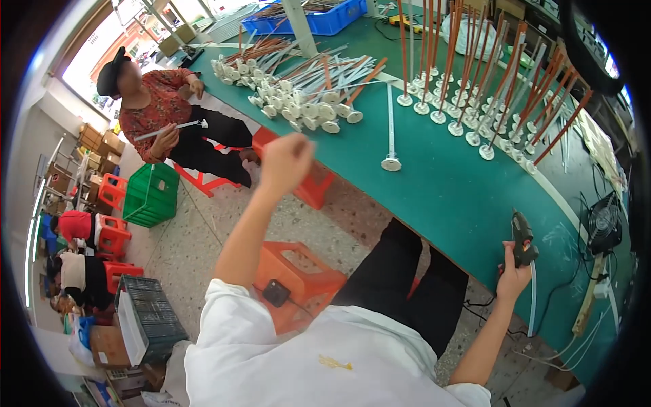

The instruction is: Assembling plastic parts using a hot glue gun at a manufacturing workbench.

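Note:
My right hand (513,278) is closed around the handle of a dark glue gun (522,239) above the right part of the green table. A long pale stick (533,292) runs back from the gun. My left hand (288,161) is raised near the table's front edge, beside the red stool; motion blurs its fingers, and nothing held in it can be made out. Between my hands lies a single pale rod with a round white base (391,164). To its left are heaped several similar rods (308,108); further right, several brown and grey rods (468,95) stand upright on white bases.
A small black fan (603,224) with cables stands at the table's right side. At the back is a blue crate (325,19). Left of me a co-worker (159,112) sits holding a rod, near a green crate (150,195). An orange stool (291,278) stands beside me.

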Tool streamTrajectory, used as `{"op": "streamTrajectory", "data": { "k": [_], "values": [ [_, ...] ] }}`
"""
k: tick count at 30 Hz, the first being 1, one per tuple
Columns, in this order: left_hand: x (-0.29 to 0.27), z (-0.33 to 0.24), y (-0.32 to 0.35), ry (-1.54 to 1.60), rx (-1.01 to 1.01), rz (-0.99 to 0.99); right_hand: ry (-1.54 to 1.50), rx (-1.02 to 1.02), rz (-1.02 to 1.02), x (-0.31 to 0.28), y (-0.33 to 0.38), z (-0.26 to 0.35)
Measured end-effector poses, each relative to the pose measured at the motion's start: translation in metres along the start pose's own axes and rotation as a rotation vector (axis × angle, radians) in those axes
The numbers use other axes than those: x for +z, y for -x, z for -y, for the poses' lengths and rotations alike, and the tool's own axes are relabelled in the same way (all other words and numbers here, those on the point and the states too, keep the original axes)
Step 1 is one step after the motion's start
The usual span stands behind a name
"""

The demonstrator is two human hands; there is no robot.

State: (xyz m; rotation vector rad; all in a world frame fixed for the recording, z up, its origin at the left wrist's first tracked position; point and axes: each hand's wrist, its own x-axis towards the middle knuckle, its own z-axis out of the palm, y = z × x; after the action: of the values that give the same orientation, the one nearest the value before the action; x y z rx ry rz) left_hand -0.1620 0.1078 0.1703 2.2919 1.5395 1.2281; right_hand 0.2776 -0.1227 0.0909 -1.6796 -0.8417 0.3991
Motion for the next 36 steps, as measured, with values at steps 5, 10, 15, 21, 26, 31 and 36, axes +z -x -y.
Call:
{"op": "streamTrajectory", "data": {
  "k": [5,10,15,21,26,31,36],
  "values": [
    [0.086,-0.063,-0.024,-0.087,-0.002,0.237,-0.003,-0.008,0.007,0.002,0.000,0.000],
    [0.125,-0.098,-0.041,-0.343,-0.234,0.543,-0.041,0.022,-0.031,0.001,0.001,0.009],
    [0.129,-0.078,-0.054,-0.217,-0.241,0.681,-0.019,-0.022,0.033,-0.002,-0.003,-0.002],
    [0.084,-0.059,-0.026,0.106,-0.446,0.751,-0.040,0.012,0.061,-0.003,0.000,-0.004],
    [0.034,-0.060,0.041,0.405,-0.565,0.604,0.004,0.013,0.071,-0.005,0.004,0.002],
    [0.023,-0.067,0.116,0.674,-0.791,0.513,0.004,0.013,0.072,-0.005,0.006,0.006],
    [0.032,-0.059,0.138,0.775,-0.752,0.577,-0.009,-0.027,0.085,-0.005,0.004,-0.001]
  ]
}}
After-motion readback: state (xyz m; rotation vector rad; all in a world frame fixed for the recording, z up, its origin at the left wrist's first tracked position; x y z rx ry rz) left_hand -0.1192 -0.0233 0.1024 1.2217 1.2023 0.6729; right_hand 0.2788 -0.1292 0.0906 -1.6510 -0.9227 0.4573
